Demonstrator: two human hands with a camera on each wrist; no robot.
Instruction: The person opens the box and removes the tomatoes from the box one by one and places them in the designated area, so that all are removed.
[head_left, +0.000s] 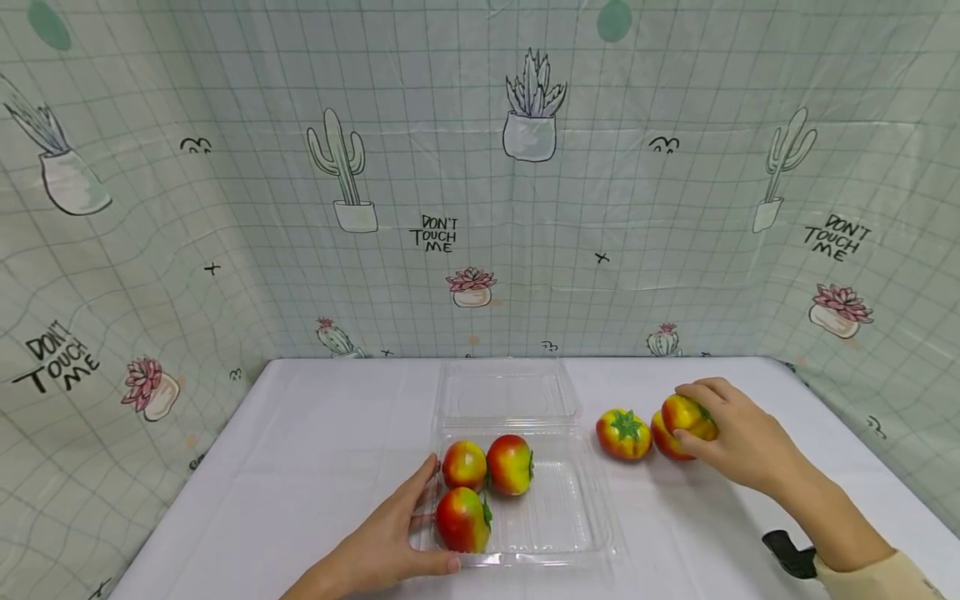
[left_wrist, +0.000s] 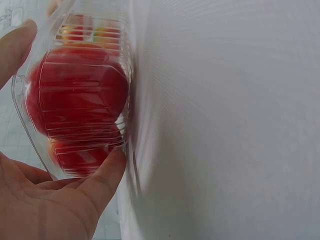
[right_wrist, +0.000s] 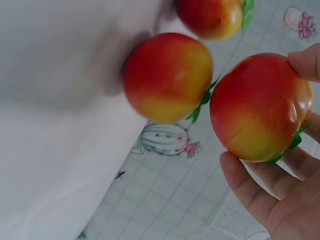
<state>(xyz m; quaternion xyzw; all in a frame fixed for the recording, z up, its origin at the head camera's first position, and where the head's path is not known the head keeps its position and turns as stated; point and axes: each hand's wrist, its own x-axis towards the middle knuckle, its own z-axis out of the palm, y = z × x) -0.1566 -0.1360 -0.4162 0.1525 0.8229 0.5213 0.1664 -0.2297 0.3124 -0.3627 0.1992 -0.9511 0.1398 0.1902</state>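
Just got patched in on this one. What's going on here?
A person is handling red-and-yellow fruits with both bare hands. The right hand grips one fruit, up off the white table. Two loose fruits sit on the table to the right of the clear plastic container. The left hand holds that container's left side. Three packed fruits are in it, grouped toward the left, and its lid is open.

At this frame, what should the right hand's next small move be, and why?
Probably carry the held fruit left toward the open clear container: the right hand grips it above the table, the left hand holds the container's left side, and bare space shows beside the three fruits inside.
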